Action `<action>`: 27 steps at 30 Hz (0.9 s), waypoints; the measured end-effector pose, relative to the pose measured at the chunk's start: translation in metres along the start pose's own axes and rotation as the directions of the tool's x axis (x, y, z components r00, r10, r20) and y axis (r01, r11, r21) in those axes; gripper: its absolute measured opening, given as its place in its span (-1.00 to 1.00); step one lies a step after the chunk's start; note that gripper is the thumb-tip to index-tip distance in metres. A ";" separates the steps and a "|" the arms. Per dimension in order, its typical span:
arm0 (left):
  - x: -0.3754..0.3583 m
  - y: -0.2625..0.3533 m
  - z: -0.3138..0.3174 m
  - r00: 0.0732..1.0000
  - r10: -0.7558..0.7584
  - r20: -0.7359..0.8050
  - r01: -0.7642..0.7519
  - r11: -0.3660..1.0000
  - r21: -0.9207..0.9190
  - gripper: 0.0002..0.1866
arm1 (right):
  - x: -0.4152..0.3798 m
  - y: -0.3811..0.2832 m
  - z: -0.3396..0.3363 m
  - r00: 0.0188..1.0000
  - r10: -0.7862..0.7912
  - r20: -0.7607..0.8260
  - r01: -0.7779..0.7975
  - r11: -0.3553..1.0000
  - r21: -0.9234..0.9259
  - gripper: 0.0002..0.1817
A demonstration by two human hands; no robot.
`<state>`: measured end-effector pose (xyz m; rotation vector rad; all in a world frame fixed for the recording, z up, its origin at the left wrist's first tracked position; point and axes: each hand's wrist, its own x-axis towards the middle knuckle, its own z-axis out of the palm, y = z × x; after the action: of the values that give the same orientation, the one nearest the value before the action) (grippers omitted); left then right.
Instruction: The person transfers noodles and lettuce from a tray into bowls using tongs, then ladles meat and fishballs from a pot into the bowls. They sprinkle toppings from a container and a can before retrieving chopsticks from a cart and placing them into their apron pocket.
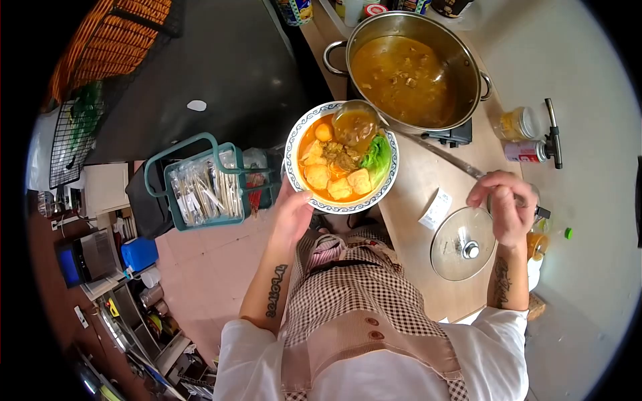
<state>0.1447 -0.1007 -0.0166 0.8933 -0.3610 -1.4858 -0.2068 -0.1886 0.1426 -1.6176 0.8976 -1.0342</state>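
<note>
My left hand (pixel 293 210) grips the rim of a white bowl (pixel 291 152) with a blue patterned edge, thumb on top. In the bowl are orange-red soup, tofu puffs (pixel 340 188), meat pieces (pixel 341 157), a round ball (pixel 324 132) and green leafy vegetable (pixel 376 154). My right hand (pixel 505 204) is closed around the end of a long-handled ladle (pixel 441 155). The ladle's cup, holding brown broth and meat, is over the upper part of the bowl. Just beyond stands a large two-handled steel pot (pixel 463 67) of yellow-brown meat broth (pixel 401 80).
A glass lid (pixel 447 250) and a paper receipt (pixel 436 208) lie on the wooden counter (pixel 408 187). A torch on a gas canister (pixel 528 152) and a jar (pixel 516 123) stand at the right wall. To the left, a green basket (pixel 212 160) holds wrapped chopsticks (pixel 207 194).
</note>
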 end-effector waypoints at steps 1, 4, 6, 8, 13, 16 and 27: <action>0.000 0.000 0.000 1.000 -0.003 -0.003 0.003 1.000 0.000 -0.13 | 0.001 0.003 0.001 0.998 -0.023 0.064 0.026 0.998 -0.052 -0.73; 0.000 -0.001 -0.001 1.000 0.001 0.001 -0.001 1.000 -0.010 -0.13 | -0.001 0.008 0.003 0.998 -0.037 0.047 0.040 0.997 -0.062 -0.73; 0.000 -0.002 -0.001 1.000 0.007 0.007 -0.007 1.000 -0.016 -0.13 | -0.001 0.010 0.002 1.000 0.002 -0.006 -0.002 1.000 0.016 -0.70; 0.000 -0.002 -0.002 1.000 0.012 0.014 -0.012 1.000 -0.017 -0.12 | -0.001 0.012 0.002 0.992 0.086 -0.091 -0.067 0.980 0.189 -0.68; -0.001 -0.002 -0.003 0.999 0.011 0.034 -0.007 0.995 -0.096 -0.13 | 0.005 0.016 -0.002 0.987 0.104 -0.119 -0.072 0.966 0.248 -0.68; -0.002 -0.004 -0.005 0.999 0.008 0.035 -0.004 0.994 -0.106 -0.12 | -0.003 0.003 0.002 0.997 0.008 -0.080 -0.007 1.000 0.016 -0.73; -0.003 -0.001 0.000 0.999 -0.021 0.040 0.025 0.993 -0.115 -0.14 | -0.011 -0.020 0.018 0.994 -0.104 0.024 0.106 0.959 -0.263 -0.80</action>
<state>0.1431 -0.0973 -0.0163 0.7794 -0.2907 -1.5310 -0.1926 -0.1677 0.1572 -1.9087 0.9842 -1.0104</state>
